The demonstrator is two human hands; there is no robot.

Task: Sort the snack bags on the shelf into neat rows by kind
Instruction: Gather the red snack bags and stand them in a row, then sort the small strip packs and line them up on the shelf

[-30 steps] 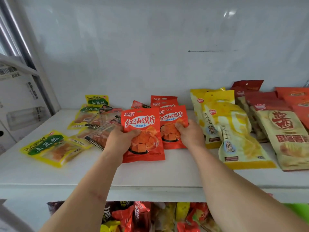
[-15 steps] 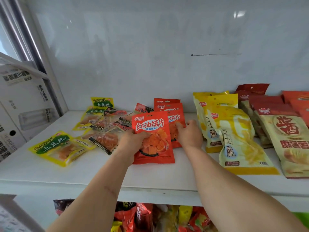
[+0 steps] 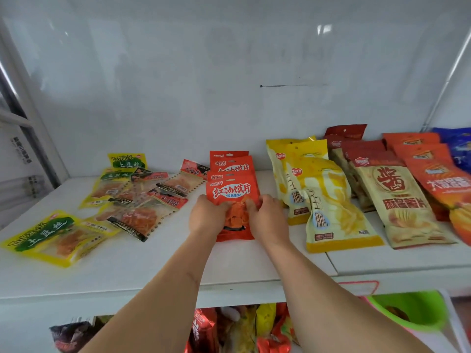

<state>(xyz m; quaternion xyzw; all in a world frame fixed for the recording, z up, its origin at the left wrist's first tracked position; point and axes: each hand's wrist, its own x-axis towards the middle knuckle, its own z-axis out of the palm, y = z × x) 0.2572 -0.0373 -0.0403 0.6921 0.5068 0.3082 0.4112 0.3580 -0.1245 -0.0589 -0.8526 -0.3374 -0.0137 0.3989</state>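
Bags (image 3: 230, 189) — overlapped, seemingly — on shelf (image 3: 153, 271)

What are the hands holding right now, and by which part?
Both hands hold the front red snack bag: the left hand grips its left edge, the right hand its right edge, at mid-height.

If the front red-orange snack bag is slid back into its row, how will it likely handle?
Probably light and floppy: the front red-orange bag is a thin, flat pouch. Its glossy film may slip over the smooth white shelf and the bags beneath. Both hands, left hand and right hand, grip its sides, which should limit skewing.
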